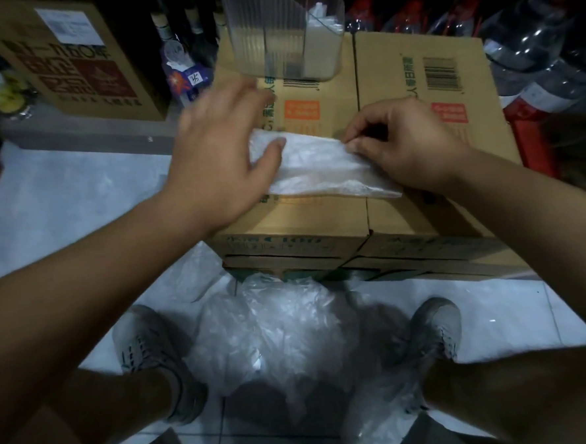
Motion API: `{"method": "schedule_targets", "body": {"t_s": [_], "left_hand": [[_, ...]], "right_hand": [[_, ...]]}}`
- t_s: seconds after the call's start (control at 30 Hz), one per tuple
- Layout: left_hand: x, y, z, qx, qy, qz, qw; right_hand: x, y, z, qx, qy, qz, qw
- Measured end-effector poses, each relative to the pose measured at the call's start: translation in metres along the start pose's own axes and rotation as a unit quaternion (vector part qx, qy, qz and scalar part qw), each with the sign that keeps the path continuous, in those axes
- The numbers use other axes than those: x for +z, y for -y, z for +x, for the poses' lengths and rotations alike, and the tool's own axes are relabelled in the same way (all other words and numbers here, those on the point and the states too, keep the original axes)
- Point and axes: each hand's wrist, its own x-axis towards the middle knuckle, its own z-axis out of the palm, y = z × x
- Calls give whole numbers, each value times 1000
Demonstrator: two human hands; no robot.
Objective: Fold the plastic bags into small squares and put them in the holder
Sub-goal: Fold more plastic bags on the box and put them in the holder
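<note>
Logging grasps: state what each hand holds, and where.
Right hand pinches the folded plastic bag at its right end; left hand only presses its left end.

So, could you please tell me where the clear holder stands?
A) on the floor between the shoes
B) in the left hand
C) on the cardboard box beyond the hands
C: the holder stands on the far part of the cardboard box, beyond the folded bag.

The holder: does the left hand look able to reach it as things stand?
Probably yes: the holder stands on the box just beyond the left hand, with nothing between them.
</note>
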Motion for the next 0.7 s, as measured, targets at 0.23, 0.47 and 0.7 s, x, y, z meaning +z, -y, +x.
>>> {"method": "schedule_targets", "body": {"t_s": [0.23, 0.47, 0.7], "left_hand": [[20, -7, -20, 54, 201, 67, 976], [26, -5, -23, 37, 210, 61, 975], [26, -3, -21, 35, 231, 111, 966]], "right_hand": [[1, 2, -11, -27, -37, -113, 993], [38, 29, -61, -102, 62, -197, 973], [32, -6, -72, -78, 102, -249, 960]]}}
